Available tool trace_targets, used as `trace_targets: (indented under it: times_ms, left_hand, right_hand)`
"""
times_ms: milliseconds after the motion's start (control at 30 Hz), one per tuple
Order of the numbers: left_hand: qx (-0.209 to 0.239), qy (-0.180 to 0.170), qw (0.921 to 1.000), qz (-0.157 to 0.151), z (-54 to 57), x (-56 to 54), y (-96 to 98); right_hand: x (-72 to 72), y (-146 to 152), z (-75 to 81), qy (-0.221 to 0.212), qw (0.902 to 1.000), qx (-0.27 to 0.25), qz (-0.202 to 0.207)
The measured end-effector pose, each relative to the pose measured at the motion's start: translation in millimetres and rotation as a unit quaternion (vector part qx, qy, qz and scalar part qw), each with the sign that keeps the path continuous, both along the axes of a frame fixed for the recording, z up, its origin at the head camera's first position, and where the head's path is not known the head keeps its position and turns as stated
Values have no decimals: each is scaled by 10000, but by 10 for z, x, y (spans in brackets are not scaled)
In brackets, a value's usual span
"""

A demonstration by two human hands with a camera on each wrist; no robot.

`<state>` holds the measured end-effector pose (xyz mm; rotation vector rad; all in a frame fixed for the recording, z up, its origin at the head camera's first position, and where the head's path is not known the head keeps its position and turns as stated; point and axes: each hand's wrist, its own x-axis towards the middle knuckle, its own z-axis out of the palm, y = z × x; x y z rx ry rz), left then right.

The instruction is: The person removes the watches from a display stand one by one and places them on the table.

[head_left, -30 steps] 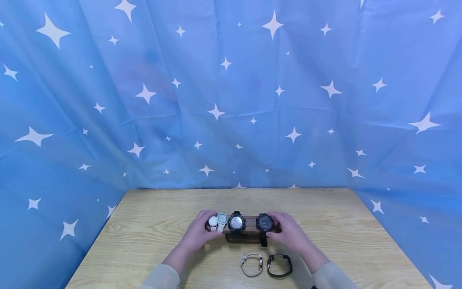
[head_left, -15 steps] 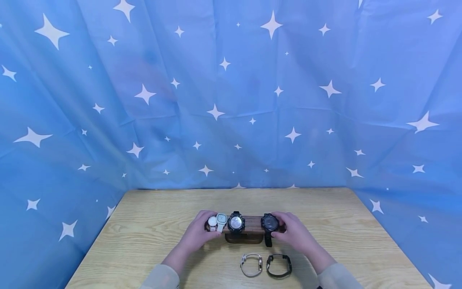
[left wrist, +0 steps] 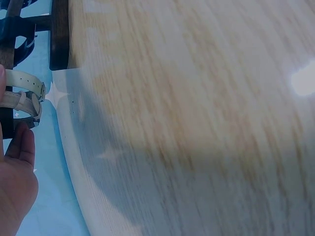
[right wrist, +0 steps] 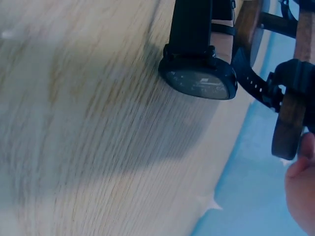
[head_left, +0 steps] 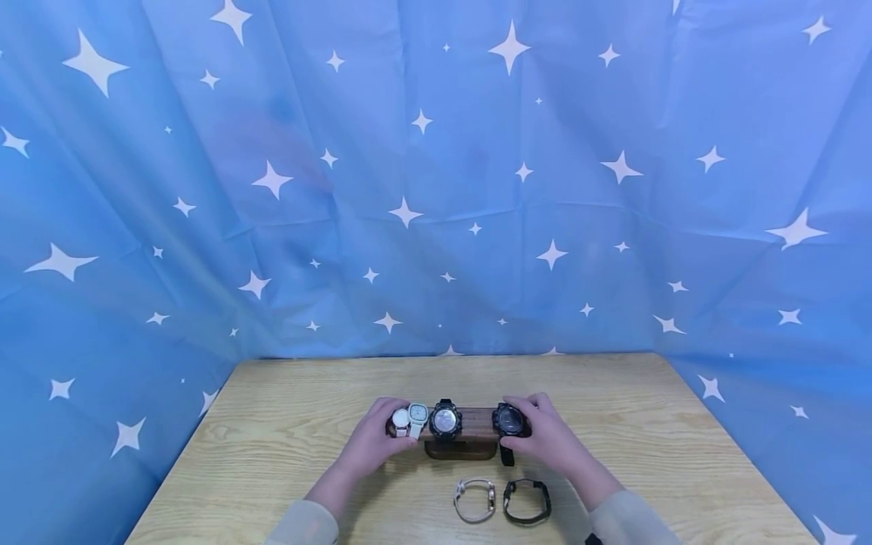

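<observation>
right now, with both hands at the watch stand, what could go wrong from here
The black sports watch at the right hand might slip off the end of the wooden bar, since its strap hangs below. The bar could tip if pressed unevenly, as it reaches past its short base on both sides. Drawing back, the right hand may knock the black-strapped watch in front.

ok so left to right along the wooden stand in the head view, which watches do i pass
Round white-faced watch, squarish white watch, black watch with a silvery face, black watch with a dark face.
</observation>
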<state>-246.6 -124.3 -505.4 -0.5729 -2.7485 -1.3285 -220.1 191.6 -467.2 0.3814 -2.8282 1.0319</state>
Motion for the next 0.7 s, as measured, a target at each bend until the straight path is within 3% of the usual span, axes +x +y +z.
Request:
trace_targets:
  times_ms: [700]
  left_hand:
    - [31,21,10000,-12,-7,-7,-3]
  right_hand:
    - [38,189,-2,12,9998,199,-85]
